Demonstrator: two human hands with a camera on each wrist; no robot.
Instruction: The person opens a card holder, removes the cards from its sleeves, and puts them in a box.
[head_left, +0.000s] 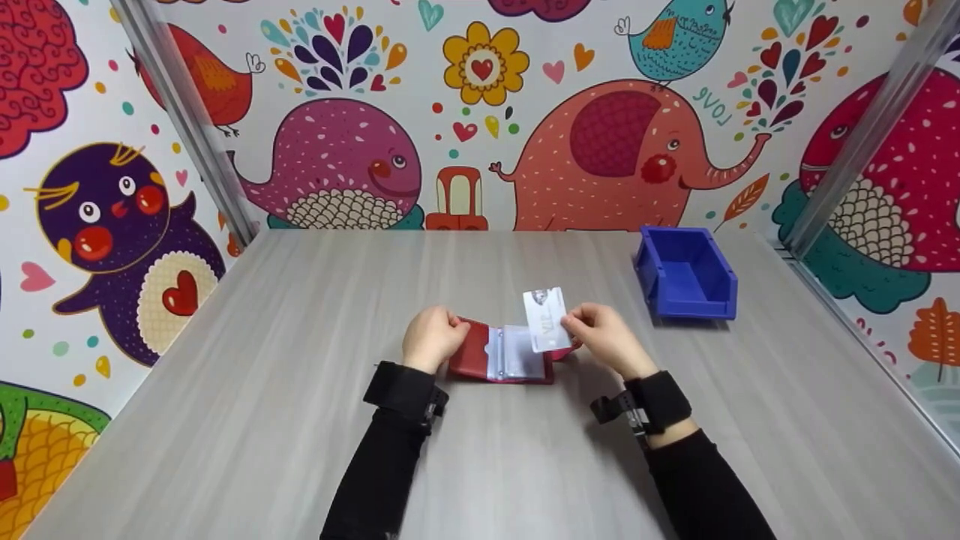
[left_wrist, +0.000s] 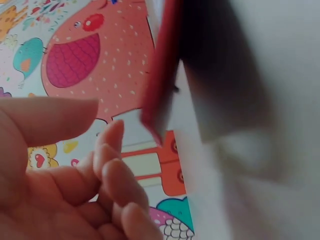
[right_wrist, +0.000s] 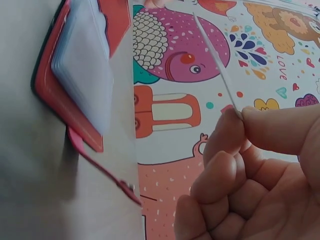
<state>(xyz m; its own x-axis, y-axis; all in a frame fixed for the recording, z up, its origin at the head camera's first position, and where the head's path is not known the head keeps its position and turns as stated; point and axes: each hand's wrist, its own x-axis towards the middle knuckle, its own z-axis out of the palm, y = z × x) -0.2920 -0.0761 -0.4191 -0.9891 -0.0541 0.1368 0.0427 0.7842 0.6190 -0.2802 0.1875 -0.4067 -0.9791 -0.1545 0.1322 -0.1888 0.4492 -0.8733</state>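
A red card holder lies open on the table, its clear plastic sleeves exposed. At its left cover is my left hand; in the left wrist view the thumb and loosely bent fingers are apart, with nothing between them, beside the red cover. My right hand pinches a white card marked VIP between thumb and forefinger, above the right part of the sleeves. From the side, the card appears as a thin edge. A red strap with a snap sticks out from the holder.
A blue plastic bin stands at the back right of the wood-grain table. Printed cartoon walls with metal corner posts border the table at the back and sides.
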